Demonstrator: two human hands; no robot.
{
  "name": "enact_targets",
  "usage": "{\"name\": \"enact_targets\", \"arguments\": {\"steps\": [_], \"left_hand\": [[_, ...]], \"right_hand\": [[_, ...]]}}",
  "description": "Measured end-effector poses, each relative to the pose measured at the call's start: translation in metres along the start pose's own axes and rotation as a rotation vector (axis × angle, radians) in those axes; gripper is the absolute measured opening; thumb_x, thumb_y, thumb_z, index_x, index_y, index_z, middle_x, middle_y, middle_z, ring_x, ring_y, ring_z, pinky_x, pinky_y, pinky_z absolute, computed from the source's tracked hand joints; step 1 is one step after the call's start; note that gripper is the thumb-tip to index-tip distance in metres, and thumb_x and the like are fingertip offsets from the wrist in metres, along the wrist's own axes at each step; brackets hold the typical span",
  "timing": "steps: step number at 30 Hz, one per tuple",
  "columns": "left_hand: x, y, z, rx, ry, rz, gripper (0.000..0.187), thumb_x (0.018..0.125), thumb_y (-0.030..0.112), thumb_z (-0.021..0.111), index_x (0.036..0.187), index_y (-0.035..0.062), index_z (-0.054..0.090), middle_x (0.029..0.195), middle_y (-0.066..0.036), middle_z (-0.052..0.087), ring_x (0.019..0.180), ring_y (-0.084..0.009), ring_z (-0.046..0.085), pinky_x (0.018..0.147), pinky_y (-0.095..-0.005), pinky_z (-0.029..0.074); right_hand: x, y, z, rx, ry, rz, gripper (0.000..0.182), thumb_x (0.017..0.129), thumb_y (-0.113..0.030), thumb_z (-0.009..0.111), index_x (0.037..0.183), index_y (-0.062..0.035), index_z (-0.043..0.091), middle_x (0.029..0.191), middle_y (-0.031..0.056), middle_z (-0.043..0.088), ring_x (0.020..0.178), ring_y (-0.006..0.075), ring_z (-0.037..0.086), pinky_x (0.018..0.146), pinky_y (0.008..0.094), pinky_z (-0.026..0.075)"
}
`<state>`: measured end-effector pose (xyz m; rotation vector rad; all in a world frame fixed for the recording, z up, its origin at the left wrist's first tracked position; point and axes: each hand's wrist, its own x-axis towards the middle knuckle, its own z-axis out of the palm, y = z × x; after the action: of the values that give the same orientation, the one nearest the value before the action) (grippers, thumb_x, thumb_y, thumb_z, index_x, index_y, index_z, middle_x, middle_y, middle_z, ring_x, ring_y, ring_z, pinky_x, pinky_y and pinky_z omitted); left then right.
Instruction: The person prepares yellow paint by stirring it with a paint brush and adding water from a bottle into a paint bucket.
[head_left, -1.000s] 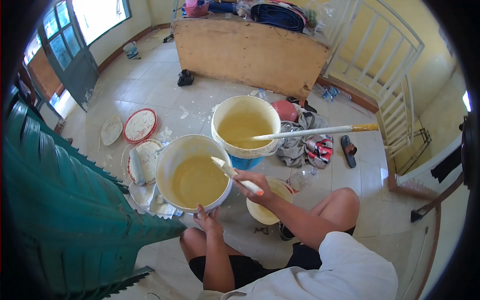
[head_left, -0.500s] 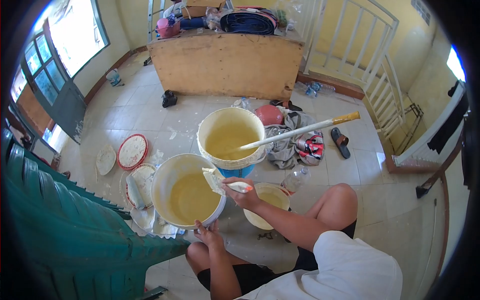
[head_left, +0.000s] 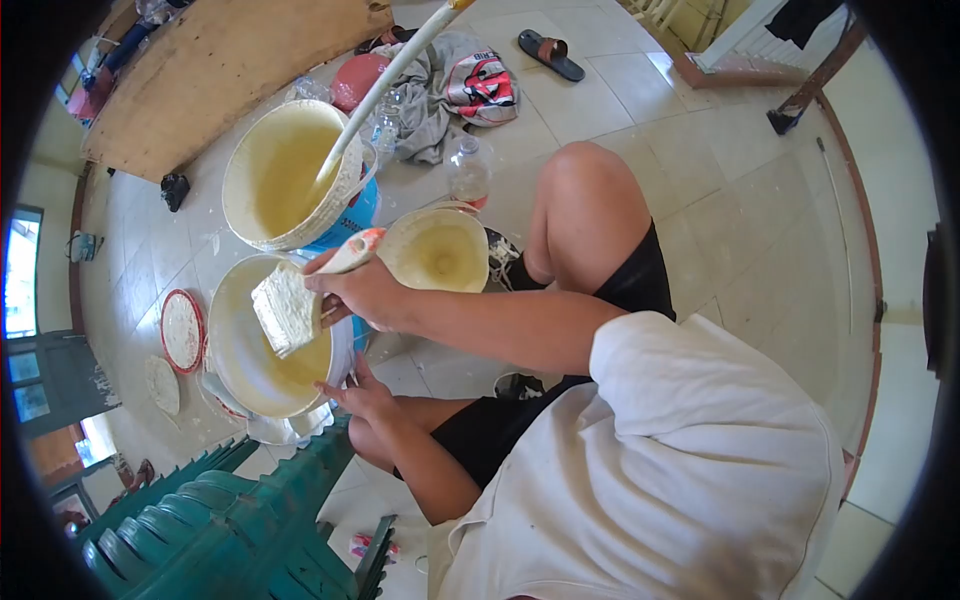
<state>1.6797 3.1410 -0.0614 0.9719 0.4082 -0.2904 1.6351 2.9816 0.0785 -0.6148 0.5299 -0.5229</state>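
Observation:
My right hand (head_left: 362, 292) is closed around the handle of a wide paintbrush (head_left: 288, 308), whose bristles are thickly coated in pale paint. The brush is over the mouth of a white bucket (head_left: 232, 372) with yellowish paint inside. Gripping that bucket at its near rim and side is my left hand (head_left: 362, 397); the bucket leans. Behind it stands a larger paint bucket (head_left: 243, 215) with a long stick (head_left: 385, 92) resting in it. A smaller tub (head_left: 405, 262) of yellowish paint sits to the right, beside my right forearm.
Green plastic chairs (head_left: 215, 520) stand close on my left. Paint-smeared lids (head_left: 182, 332) lie on the tiled floor. Beyond the buckets are a plastic bottle (head_left: 468, 172), a grey cloth (head_left: 432, 95), a sandal (head_left: 552, 56) and a wooden panel (head_left: 225, 75).
The view has swung and tilted, shifting the buckets leftward. My right hand has turned the brush, so its broad bristle face shows over the bucket. My left hand still grips the bucket.

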Motion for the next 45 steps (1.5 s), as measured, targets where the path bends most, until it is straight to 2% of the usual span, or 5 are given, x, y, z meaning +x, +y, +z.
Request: {"name": "enact_targets", "arguments": {"steps": [7,15,29,37,45], "left_hand": [[-0.014,0.012,0.014,0.143,0.053,-0.136,0.077,0.078,0.059,0.052,0.135,0.0185,0.020,0.132,-0.015,0.025,0.118,-0.0344,0.030,0.087,-0.0483,0.045],[0.012,0.006,-0.011,0.162,-0.003,-0.173,0.079,0.081,0.059,0.046,0.136,0.0120,0.015,0.139,-0.017,0.020,0.117,-0.0384,0.037,0.088,-0.0476,0.043],[0.013,-0.003,0.002,0.173,0.236,-0.139,0.084,0.079,0.059,0.050,0.132,0.0074,0.010,0.131,-0.018,0.029,0.107,-0.0366,0.044,0.076,-0.0461,0.047],[0.006,0.004,0.008,0.163,0.298,-0.126,0.080,0.079,0.062,0.047,0.131,0.0084,0.018,0.133,-0.019,0.029,0.107,-0.0374,0.046,0.078,-0.0470,0.048],[0.008,0.001,0.006,0.127,0.267,-0.117,0.079,0.078,0.053,0.056,0.126,0.0027,0.020,0.120,-0.015,0.039,0.105,-0.0269,0.046,0.078,-0.0416,0.045]], "right_hand": [[-0.020,-0.040,0.000,0.010,-0.079,0.035,0.026,0.080,-0.009,0.060,0.103,-0.0009,0.051,0.089,0.0132,0.061,0.072,0.0243,0.065,0.059,0.0360,0.057],[-0.004,-0.052,-0.030,0.010,0.014,-0.025,0.025,0.083,-0.011,0.053,0.108,-0.0064,0.052,0.103,0.0127,0.059,0.088,0.0289,0.062,0.073,0.0459,0.054],[-0.032,-0.041,-0.139,-0.218,0.290,-0.086,0.030,0.085,-0.013,0.052,0.113,-0.0035,0.046,0.107,0.0176,0.055,0.095,0.0300,0.057,0.079,0.0457,0.050],[-0.019,0.005,-0.191,-0.376,0.425,0.023,0.029,0.086,-0.015,0.054,0.112,-0.0031,0.048,0.098,0.0149,0.057,0.080,0.0238,0.060,0.068,0.0385,0.054],[-0.016,0.022,-0.197,-0.439,0.473,0.078,0.029,0.087,-0.013,0.052,0.114,-0.0039,0.045,0.101,0.0150,0.056,0.083,0.0253,0.061,0.067,0.0376,0.054]]}}
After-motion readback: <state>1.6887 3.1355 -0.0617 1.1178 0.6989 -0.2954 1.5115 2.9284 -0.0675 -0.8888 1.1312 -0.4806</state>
